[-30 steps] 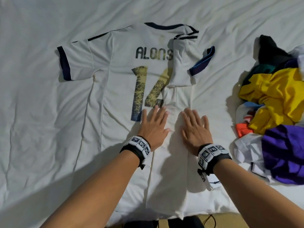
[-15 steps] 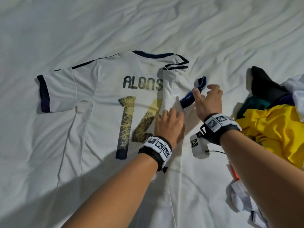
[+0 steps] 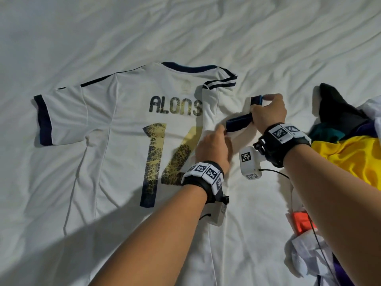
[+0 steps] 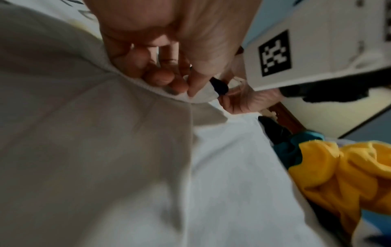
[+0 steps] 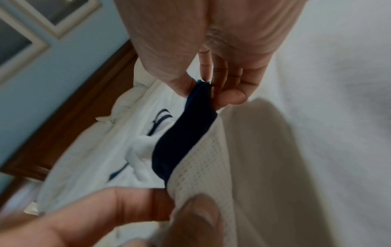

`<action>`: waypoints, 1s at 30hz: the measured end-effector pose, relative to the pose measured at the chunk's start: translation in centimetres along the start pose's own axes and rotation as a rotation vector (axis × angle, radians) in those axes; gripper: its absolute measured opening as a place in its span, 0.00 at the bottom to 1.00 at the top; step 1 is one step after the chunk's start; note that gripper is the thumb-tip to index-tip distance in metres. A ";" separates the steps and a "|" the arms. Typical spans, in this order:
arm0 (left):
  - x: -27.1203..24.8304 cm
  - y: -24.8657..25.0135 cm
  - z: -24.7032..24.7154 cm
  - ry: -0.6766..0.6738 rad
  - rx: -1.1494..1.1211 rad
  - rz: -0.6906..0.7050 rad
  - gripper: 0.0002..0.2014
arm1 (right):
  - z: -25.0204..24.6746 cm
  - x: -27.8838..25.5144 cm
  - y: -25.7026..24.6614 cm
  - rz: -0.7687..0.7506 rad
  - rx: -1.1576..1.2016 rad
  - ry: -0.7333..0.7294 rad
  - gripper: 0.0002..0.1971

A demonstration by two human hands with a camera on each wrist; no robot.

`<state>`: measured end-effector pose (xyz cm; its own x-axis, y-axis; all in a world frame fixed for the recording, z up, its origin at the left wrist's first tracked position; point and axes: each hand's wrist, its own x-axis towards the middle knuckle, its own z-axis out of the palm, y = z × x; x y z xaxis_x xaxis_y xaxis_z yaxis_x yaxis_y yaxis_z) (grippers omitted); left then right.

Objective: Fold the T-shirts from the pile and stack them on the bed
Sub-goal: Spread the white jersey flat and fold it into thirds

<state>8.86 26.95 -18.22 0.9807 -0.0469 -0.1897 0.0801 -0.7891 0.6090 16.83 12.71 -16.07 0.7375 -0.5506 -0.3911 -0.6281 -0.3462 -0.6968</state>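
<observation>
A white jersey with "ALONS" and a gold-navy number lies back up on the bed, its right side folded inward. Its right sleeve, with a navy cuff, sticks out to the right and is lifted off the sheet. My right hand pinches the far end of that cuff between thumb and fingers. My left hand pinches the sleeve's white edge at the cuff's near end. The pile of unfolded shirts sits at the right: yellow, black, teal, purple and white.
The white bed sheet is wrinkled all round the jersey. An orange piece of clothing and a white one lie low at the right by my right forearm. A wooden bed frame and a blue wall show in the right wrist view.
Both hands left the jersey's lower body, where they lay flat, and moved up to the right sleeve. They now pinch its cuff at both ends and hold it raised.
</observation>
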 end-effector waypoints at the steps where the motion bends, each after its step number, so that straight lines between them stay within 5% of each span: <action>1: -0.1 0.1 -0.6 0.049 -0.072 -0.024 0.07 | -0.3 -0.4 0.0 -0.003 0.085 0.007 0.23; 5: -1.2 -0.7 -4.4 0.222 -0.360 -0.044 0.01 | -1.4 -3.7 -0.5 0.003 0.458 -0.025 0.29; 9: -2.9 -2.7 -8.1 0.246 -0.591 -0.110 0.07 | -1.2 -8.4 -0.6 0.092 0.661 -0.131 0.28; 17: -4.7 -7.3 -9.6 0.125 -0.958 -0.515 0.05 | 2.8 -13.8 5.9 0.272 0.409 -0.321 0.04; 23: -5.1 -8.2 -8.8 0.086 -0.904 -0.559 0.16 | 3.3 -15.0 8.1 0.117 0.252 -0.244 0.13; 30: -5.4 -9.1 -7.7 0.091 -0.726 -0.649 0.20 | 3.6 -15.5 9.6 0.172 0.082 -0.284 0.12</action>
<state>4.23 39.10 -16.76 0.7151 0.3349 -0.6136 0.6693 -0.0747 0.7393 0.29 20.66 -18.93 0.6696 -0.3581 -0.6507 -0.7355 -0.1981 -0.6479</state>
